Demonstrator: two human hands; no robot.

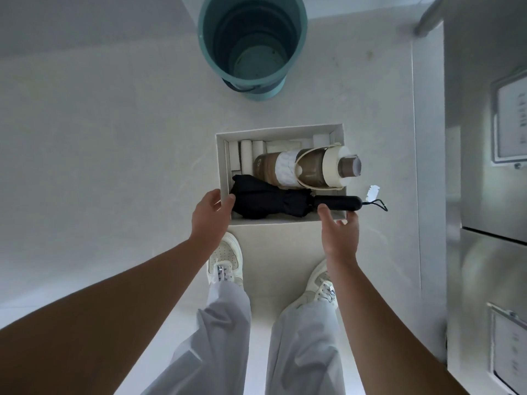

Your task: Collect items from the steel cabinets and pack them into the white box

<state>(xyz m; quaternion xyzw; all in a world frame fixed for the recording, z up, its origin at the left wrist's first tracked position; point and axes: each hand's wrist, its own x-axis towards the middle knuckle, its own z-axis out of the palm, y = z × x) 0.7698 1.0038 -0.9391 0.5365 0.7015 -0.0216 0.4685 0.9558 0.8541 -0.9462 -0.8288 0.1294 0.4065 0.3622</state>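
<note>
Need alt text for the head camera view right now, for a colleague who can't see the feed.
Seen from above, a person's left hand and right hand reach to the near corners of a white box on a pale floor. Inside lie a folded black umbrella, handle overhanging the right wall, and a brown bottle. A teal bucket stands beyond; steel cabinets at right.

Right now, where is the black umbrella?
In the head view, the black umbrella lies folded along the near side of the white box on the floor, beside the water bottle; its handle pokes over the box's right edge.
</note>
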